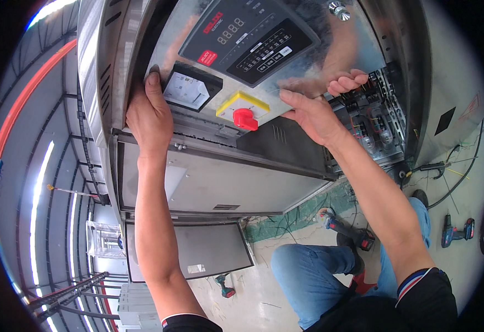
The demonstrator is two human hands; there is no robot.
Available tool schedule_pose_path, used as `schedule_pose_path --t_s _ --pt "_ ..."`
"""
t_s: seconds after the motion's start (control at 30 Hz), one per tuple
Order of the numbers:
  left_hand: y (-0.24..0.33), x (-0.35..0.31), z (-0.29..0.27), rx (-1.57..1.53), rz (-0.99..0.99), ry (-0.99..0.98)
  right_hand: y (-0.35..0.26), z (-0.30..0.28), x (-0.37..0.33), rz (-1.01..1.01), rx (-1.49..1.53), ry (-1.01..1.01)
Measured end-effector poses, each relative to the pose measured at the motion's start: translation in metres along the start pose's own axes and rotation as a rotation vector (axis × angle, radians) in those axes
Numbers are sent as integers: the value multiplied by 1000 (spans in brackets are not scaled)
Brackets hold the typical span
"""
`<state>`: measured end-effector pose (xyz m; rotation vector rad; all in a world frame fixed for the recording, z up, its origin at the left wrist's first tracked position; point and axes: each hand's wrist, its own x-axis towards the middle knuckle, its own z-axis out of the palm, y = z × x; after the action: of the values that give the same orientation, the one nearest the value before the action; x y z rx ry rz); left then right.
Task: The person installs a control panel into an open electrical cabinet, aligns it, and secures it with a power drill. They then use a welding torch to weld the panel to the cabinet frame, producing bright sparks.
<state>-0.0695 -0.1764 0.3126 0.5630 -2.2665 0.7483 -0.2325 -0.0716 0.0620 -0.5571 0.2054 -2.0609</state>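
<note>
Bright strip lights [38, 210] and an orange-red beam [18, 94] curve along the left of the head view, and on the pale floor [269, 276] lie a green-bodied drill [225, 285], a second drill [456, 231] and, near a bent knee in blue jeans [311, 271], another power tool [349, 229]. Across the middle stands a big metal cabinet [225, 185]. At its top, between the two hands, is the metal panel [302, 74] they have hold of, carrying a dark display unit [250, 36], a black document pocket [192, 87], and a red rotary switch [245, 118] on a yellow plate [228, 105]. The left hand [150, 119] is clasped over the panel's left edge, thumb on the face, the fingers mostly hidden. The right hand [319, 122] nips the lower edge, its thumb on the front; how tightly it presses I can't tell. Just beyond that hand, wired electrical parts [372, 124] show inside the cabinet, and loose cables [454, 188] trail over the floor at right.
</note>
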Motion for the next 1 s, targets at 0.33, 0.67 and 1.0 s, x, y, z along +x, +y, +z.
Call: schedule_pose_path --t_s 0.33,0.67,1.0 --pt "-1 3 2 -20 4 -6 63 -12 -35 42 -601 208" --pt "2 0 4 7 -21 38 122 16 -6 159 -253 -214" --pt "8 -4 1 14 -85 16 143 28 -4 95 -302 -177"
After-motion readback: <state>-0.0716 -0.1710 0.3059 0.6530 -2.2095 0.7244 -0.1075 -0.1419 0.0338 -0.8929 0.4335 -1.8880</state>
